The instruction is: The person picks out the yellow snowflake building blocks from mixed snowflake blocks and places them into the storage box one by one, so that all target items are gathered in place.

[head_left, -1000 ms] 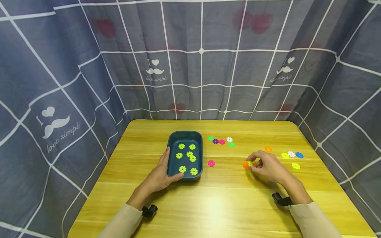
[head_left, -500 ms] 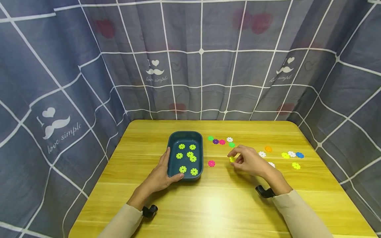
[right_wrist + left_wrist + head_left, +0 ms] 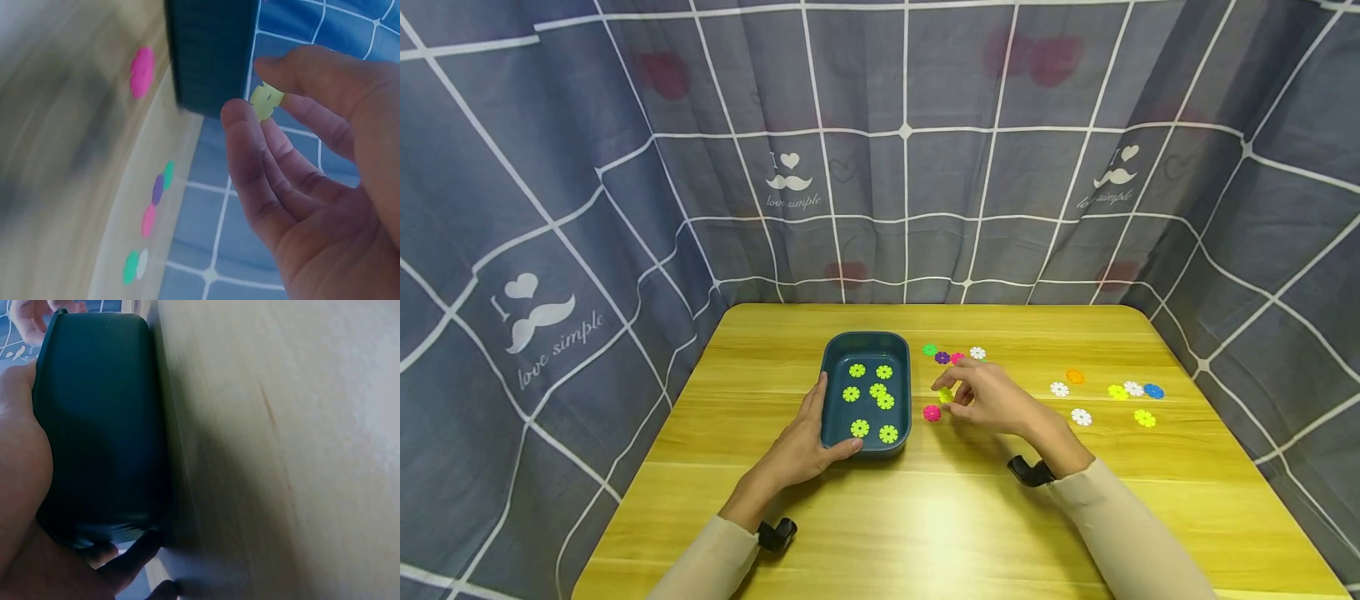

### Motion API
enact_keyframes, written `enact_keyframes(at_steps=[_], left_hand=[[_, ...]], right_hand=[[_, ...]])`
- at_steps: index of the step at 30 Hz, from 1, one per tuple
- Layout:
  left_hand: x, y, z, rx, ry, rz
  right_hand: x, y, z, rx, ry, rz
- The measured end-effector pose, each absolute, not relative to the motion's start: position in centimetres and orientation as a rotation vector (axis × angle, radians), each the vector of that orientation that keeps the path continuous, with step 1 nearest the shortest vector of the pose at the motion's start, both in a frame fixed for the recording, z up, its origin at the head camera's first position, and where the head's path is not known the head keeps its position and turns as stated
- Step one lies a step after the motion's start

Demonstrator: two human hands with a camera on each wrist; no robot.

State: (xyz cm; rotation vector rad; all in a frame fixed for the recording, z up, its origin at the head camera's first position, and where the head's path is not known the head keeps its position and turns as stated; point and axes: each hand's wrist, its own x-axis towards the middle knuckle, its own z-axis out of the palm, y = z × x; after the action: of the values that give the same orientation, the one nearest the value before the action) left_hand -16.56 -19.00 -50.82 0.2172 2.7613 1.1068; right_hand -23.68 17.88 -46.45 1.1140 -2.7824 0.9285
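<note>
My right hand [image 3: 988, 402] pinches a yellow-green snowflake disc [image 3: 946, 396] between thumb and fingertips, above the table just right of a dark teal tray [image 3: 867, 342]. In the right wrist view the held disc [image 3: 267, 102] shows tilted between the fingertips, beside the tray's wall [image 3: 209, 56]. My left hand [image 3: 797, 437] holds the tray by its near left corner, thumb at the front rim and fingers along the left side. Several yellow-green discs [image 3: 851, 394] lie flat in the tray. A pink disc [image 3: 932, 413] lies on the table close under the right hand.
Behind the right hand lie green [image 3: 929, 350], purple [image 3: 942, 357], pink and white [image 3: 977, 353] discs. Farther right are white [image 3: 1081, 417], orange [image 3: 1075, 377], yellow [image 3: 1145, 418] and blue discs [image 3: 1153, 392]. A grid-patterned curtain [image 3: 865, 183] surrounds the wooden table [image 3: 940, 517].
My right hand has moved left across the table with the yellow-green disc, from beside the orange disc to near the tray. An orange disc under the hand is no longer seen. The left hand stays put.
</note>
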Motion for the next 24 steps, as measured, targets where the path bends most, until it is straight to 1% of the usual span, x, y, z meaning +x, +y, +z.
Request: enact_keyframes(at_steps=[12,24], left_hand=[[-16.6,-19.1,-50.9,0.228,2.733,1.185],[-16.6,-19.1,-50.8,0.212,2.715,1.193]], right_hand=[[-24.2,14.7,-46.1,1.209,-2.729,0.997],[-24.5,12.1,-44.8,1.249,-2.775,0.961]])
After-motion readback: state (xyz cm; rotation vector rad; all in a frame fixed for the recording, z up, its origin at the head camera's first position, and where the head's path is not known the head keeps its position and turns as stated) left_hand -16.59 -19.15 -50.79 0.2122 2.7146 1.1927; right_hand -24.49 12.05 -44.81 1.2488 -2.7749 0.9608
